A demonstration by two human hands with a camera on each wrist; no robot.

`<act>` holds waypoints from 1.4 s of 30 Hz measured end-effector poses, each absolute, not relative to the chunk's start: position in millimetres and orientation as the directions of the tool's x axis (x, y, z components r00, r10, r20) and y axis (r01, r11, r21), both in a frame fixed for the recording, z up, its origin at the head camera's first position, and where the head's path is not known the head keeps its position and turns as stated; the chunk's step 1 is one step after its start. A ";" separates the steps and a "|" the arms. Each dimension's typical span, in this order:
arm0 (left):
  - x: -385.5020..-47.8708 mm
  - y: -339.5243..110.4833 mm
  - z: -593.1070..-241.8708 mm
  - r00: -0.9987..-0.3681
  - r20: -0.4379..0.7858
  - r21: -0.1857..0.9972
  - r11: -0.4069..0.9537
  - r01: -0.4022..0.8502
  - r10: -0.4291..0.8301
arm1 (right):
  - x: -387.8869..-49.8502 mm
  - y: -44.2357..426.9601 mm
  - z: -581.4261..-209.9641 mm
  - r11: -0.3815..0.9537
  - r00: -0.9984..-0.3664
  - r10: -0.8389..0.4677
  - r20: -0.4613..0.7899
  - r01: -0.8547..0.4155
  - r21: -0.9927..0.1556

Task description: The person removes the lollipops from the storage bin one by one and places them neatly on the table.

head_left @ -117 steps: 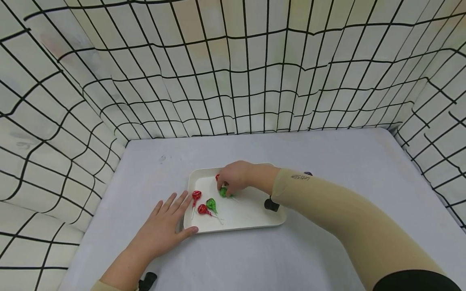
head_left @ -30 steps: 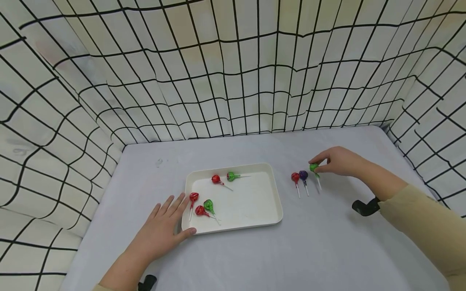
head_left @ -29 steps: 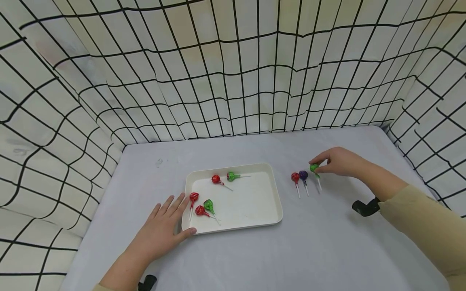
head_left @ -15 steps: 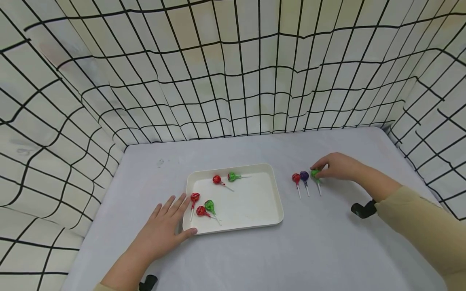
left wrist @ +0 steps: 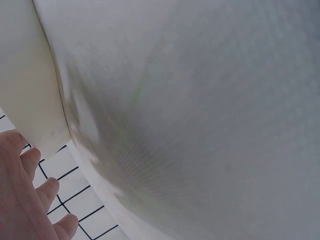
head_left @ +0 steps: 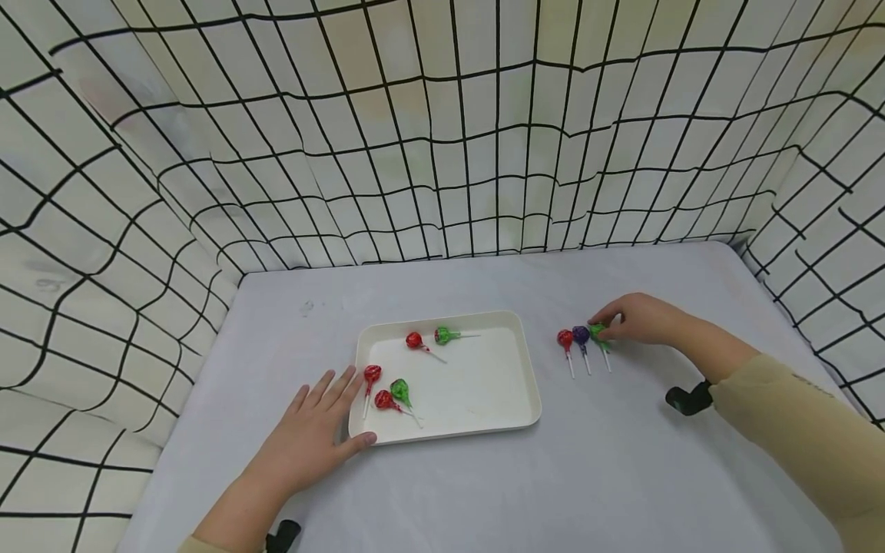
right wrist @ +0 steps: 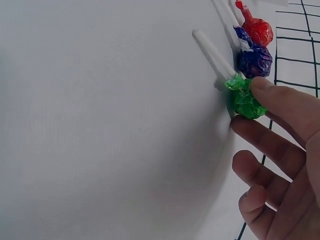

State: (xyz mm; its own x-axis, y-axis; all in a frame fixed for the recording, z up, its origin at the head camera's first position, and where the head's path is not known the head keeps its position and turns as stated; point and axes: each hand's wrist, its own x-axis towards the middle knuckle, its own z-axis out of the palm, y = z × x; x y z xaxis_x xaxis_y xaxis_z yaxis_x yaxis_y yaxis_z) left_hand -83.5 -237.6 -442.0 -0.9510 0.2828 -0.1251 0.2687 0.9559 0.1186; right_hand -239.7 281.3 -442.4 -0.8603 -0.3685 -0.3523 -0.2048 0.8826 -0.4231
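Note:
My right hand [head_left: 643, 318] pinches a green lollipop [right wrist: 248, 102] by its wrapped head, between thumb and fingers. Beside it on the cloth lie a purple lollipop [head_left: 581, 336] and a red lollipop [head_left: 565, 339], their sticks pointing toward me. In the right wrist view the green head sits close against the purple lollipop [right wrist: 255, 60]. My left hand [head_left: 311, 434] rests with spread fingers at the left edge of the white tray [head_left: 477, 392], its thumb on the near corner. Several red and green lollipops lie in the tray, among them a green lollipop [head_left: 400, 390] and a red lollipop [head_left: 384, 400].
A white cloth [head_left: 442, 491] covers the table. Walls with a black grid [head_left: 470, 153] stand at the back and both sides. A black wrist camera [head_left: 690, 399] sits on the right wrist; another [head_left: 282, 535] is at the left wrist.
My right hand has gone from the tray to the right of it with a green lollipop, then lowered it and brought it closer to the purple one. The left hand has stayed at the tray.

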 end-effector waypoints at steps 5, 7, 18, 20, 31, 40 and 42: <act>-83.6 -238.0 -443.2 -0.951 -0.141 0.117 0.958 0.261 0.276 | -239.6 281.6 -442.9 0.873 -0.859 -0.382 -0.340 -0.214 -0.439; -83.4 -237.9 -443.4 -0.951 -0.144 0.118 0.958 0.260 0.275 | -239.0 281.4 -442.7 0.872 -0.860 -0.383 -0.338 -0.215 -0.440; -83.3 -237.4 -441.3 -0.950 -0.132 0.126 0.955 0.268 0.283 | -237.5 281.5 -438.3 0.864 -0.860 -0.405 -0.311 -0.249 -0.438; -82.8 -237.1 -440.8 -0.950 -0.133 0.128 0.955 0.266 0.283 | -237.8 281.3 -436.9 0.861 -0.860 -0.411 -0.302 -0.257 -0.439; -84.3 -238.2 -445.3 -0.952 -0.125 0.123 0.957 0.264 0.279 | -238.2 276.7 -427.5 0.861 -0.865 -0.401 -0.300 -0.246 -0.444; -84.3 -239.3 -447.6 -0.953 -0.123 0.115 0.957 0.264 0.278 | -242.6 262.7 -418.3 0.860 -0.862 -0.403 -0.307 -0.242 -0.450; -84.5 -239.3 -448.0 -0.953 -0.121 0.113 0.958 0.265 0.278 | -244.0 256.8 -414.6 0.851 -0.857 -0.419 -0.301 -0.255 -0.459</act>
